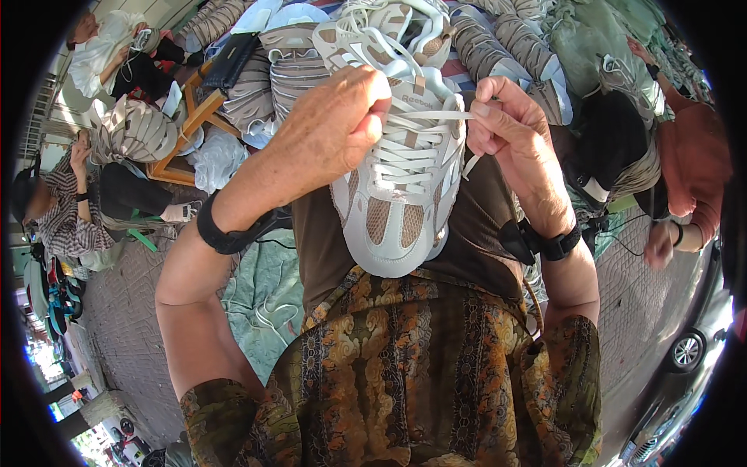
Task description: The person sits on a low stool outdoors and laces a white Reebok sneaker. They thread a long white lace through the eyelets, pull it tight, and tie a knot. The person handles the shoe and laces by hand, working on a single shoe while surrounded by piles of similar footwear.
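A white and beige sneaker (401, 214) lies across my lap, its toe toward me. White laces criss-cross its tongue. My right hand (510, 124) pinches a white shoelace (440, 115) at the shoe's right side. The lace is pulled taut across the upper eyelets, and a loose end hangs below the fingers. My left hand (342, 121) is closed against the shoe's left side, near the top eyelets. Its fingertips are hidden, so what they grip cannot be made out. Just beyond stands another light sneaker (381, 35) with loose laces.
Bundles of grey-brown striped shoe uppers (296, 86) are piled beyond my lap. To the left are a wooden stool frame (191, 128), a clear plastic bag (218, 159) and a seated person (66, 202). Another person (692, 156) works at the right. A car (685, 354) stands farther right.
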A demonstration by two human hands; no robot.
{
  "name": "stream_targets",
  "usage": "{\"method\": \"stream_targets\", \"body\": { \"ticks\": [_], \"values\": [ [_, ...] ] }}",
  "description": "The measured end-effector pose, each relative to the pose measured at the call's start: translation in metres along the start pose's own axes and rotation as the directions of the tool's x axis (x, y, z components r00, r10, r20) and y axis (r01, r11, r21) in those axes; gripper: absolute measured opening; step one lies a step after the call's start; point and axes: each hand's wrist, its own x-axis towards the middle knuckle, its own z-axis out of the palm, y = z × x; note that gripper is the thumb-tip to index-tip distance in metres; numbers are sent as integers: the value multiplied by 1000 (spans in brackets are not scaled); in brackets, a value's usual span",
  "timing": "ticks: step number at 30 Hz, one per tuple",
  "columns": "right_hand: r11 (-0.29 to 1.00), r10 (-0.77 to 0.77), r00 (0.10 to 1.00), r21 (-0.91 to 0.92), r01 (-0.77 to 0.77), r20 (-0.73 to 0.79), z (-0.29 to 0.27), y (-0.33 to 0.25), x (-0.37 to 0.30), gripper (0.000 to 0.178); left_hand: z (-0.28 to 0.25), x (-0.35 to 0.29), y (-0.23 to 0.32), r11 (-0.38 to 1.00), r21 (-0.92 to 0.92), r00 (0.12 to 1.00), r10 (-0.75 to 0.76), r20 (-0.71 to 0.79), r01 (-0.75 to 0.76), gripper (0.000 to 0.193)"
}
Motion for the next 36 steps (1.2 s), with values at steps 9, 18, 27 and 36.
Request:
{"method": "stream_targets", "body": {
  "ticks": [9, 18, 27, 36],
  "values": [
    [933, -178, 982, 326, 149, 60, -34, -30, -14, 3, -17, 21, -1, 954, -207, 967, -178, 183, 215, 16],
    [907, -241, 970, 346, 239, -36, -82, -71, -58, 11, -28, 13, -5, 910, -303, 936, -192, 296, 283, 20],
    [954, -244, 968, 168, 249, -52, -120, -66, -54, 16, -18, 20, -10, 866, -364, 928, -249, 277, 342, 21],
    [510, -404, 909, -851, 128, -106, -75, -10, -44, 20, -12, 2, -29, 964, -116, 970, -242, -9, 240, 28]
  ]
}}
